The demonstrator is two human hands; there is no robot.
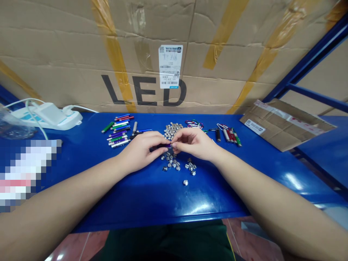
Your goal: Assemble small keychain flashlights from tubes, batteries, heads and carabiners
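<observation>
A dark metal tube (160,147) is pinched at centre frame by the fingers (160,139) of the left hand (143,150) and right hand (193,143), closed at both ends for steadiness. Loose silver caps (170,161) lie just nearer on the blue desk (136,206); grouped penlights (118,131) lie beyond, upper left.

Bench top (163,206) carries keychain torches (118,125) in rows at left, further torches (228,136) at right, carabiners (194,124) between. Button cells (172,130) lie piled behind the left hand (143,150) and right hand (193,143), loose cells (174,163) before them. Power strip (46,116) sits far left; flattened carton (285,125) far right; large carton (163,43) behind.
</observation>
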